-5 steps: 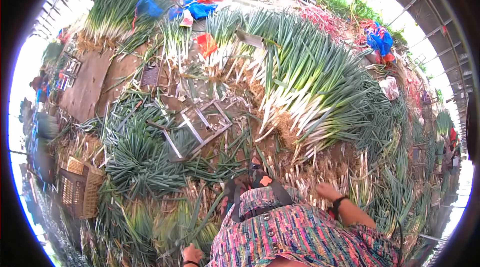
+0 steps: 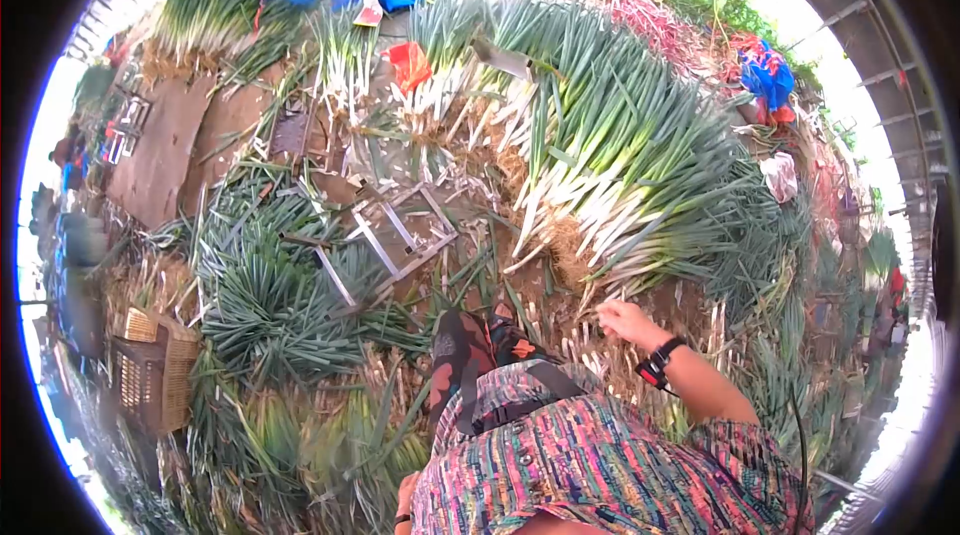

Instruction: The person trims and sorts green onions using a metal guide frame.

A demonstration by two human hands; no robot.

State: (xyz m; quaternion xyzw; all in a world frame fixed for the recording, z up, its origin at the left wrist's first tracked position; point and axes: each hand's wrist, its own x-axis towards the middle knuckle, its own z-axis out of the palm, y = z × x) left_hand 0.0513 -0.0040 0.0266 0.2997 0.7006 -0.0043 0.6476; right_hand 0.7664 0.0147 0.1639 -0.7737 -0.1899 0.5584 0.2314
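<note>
One right hand (image 2: pixel 622 321), partly curled, near leek roots (image 2: pixel 570 251).

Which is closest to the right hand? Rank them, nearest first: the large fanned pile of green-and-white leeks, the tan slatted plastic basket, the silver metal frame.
From the right hand:
1. Large fanned pile of green-and-white leeks: just ahead.
2. Silver metal frame: ahead, to the left.
3. Tan slatted plastic basket: far left.

Smooth metal frame (image 2: pixel 376 247) (faintly glossy); matt cloth shirt (image 2: pixel 560 440).
</note>
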